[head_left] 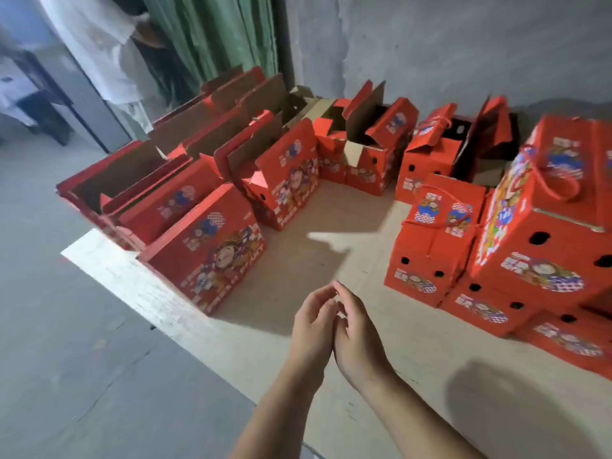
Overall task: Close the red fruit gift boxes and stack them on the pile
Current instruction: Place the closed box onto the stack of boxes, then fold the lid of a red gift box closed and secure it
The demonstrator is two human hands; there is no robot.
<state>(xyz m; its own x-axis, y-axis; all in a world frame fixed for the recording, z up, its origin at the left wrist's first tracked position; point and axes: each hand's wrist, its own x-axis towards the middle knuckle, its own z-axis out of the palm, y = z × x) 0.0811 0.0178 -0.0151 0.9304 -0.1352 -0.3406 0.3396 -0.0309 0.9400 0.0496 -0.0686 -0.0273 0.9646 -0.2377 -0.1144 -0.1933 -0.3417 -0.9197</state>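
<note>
Several red fruit gift boxes with cartoon prints stand on a pale board (331,233) laid on the floor. On the left and at the back, a row of open boxes (205,167) has its lid flaps standing up. The nearest of them (208,246) stands at the board's left front. On the right, closed boxes form a pile (536,246), some with red cord handles. My left hand (313,321) and my right hand (356,332) hover together over the bare board in front of me, fingers relaxed and touching each other, holding nothing.
A person in a white top (109,51) stands at the back left beside a green curtain (212,38). A grey concrete wall (463,44) runs behind the boxes. Grey floor (66,359) lies left of the board.
</note>
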